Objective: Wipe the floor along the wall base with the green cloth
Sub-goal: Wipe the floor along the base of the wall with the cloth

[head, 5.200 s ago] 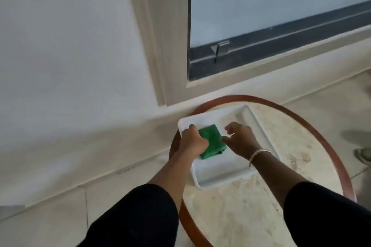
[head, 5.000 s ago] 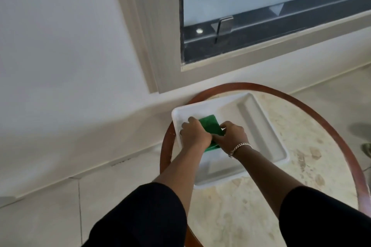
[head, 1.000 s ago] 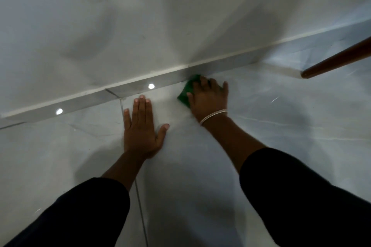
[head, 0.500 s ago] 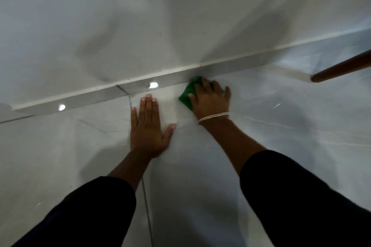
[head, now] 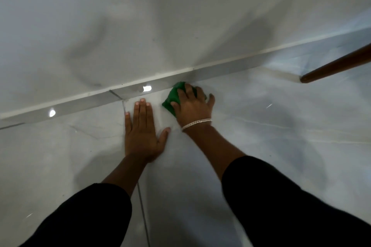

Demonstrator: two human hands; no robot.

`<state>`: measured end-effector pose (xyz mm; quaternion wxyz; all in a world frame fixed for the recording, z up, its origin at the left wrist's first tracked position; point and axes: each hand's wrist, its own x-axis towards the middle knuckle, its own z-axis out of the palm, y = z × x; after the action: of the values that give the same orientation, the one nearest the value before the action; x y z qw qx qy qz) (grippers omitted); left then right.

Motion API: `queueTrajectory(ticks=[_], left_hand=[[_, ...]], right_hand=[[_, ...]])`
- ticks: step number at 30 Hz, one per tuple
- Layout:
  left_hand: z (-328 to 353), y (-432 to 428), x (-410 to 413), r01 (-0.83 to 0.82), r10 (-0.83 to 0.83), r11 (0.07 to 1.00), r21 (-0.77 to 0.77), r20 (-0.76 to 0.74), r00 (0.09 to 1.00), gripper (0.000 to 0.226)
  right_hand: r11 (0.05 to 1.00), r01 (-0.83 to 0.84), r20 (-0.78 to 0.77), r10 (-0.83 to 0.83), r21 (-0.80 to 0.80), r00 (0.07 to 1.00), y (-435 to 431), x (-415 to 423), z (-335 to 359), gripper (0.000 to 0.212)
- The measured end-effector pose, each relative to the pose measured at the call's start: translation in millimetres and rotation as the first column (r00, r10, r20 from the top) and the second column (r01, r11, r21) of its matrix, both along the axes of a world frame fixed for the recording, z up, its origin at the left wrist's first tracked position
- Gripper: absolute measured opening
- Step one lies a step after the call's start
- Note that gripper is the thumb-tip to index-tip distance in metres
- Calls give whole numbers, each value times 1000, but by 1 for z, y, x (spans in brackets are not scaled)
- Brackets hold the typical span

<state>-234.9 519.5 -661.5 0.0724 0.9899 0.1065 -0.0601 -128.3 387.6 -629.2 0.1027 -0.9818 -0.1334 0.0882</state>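
Note:
The green cloth [head: 173, 96] lies on the glossy grey floor tile right against the skirting strip [head: 220, 70] at the wall base. My right hand [head: 192, 104], with a pale bracelet at the wrist, presses flat on top of the cloth and hides most of it. My left hand [head: 141, 128] rests palm-down on the floor just left of the cloth, fingers together and thumb spread, holding nothing.
A brown wooden table leg [head: 337, 66] slants in from the right edge, above the floor near the skirting. The white wall [head: 140, 16] fills the upper half. A tile joint [head: 143, 206] runs under my left arm.
Five seconds ago both hands took the cloth from a white tray on a round table. Over the last second my right hand holds the cloth at the skirting, shifting only slightly; left hand stays planted.

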Motion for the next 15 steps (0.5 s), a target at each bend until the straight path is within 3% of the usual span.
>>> queueTrajectory(ticks=[2, 6, 9, 15], left_hand=[[2, 0, 0, 0, 0, 1000, -9, 17, 1000, 91], [1, -2, 0, 4, -4, 1000, -8, 40, 999, 90], [1, -2, 3, 2, -2, 1000, 12, 29, 1000, 90], [0, -1, 3, 21, -20, 999, 36, -16, 1000, 91]], right_hand=[[998, 56, 28, -55, -16, 998, -40, 23, -5, 50], [927, 370, 42, -368, -69, 929, -108, 70, -3, 52], [877, 478, 10, -479, -51, 878, -82, 67, 0, 52], [976, 209, -78, -204, 65, 976, 38, -16, 9, 58]])
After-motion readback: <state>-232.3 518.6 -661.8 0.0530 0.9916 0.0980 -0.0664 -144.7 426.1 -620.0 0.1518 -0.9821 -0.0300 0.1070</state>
